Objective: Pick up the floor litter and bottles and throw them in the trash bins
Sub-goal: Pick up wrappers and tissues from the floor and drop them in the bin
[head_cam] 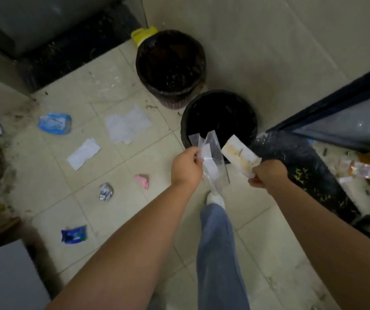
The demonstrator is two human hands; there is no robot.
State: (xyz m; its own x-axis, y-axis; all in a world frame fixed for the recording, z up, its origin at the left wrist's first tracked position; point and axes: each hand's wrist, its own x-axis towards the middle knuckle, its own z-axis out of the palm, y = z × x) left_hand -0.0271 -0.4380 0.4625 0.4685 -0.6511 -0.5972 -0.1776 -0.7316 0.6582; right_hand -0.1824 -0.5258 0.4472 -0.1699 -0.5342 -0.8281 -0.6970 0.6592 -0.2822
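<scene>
My left hand (187,165) grips a clear plastic wrapper (211,162) that hangs just at the near rim of the closer black-lined bin (250,118). My right hand (267,174) pinches a stained white paper wrapper (239,156), its far end reaching over that bin's rim. A second bin (145,63) with a dark liner stands behind it. Litter lies on the tiled floor to the left: white papers (127,126), a folded white sheet (83,153), a light blue packet (55,123), a pink scrap (142,180), a foil ball (106,191) and a dark blue wrapper (74,234).
A wall runs behind the bins. A dark-framed glass door (345,117) stands at the right, with more wrappers (358,170) past its threshold. A yellow item (142,34) sits behind the far bin. A grey cabinet (7,278) is at lower left. My leg and shoe (215,199) are below my hands.
</scene>
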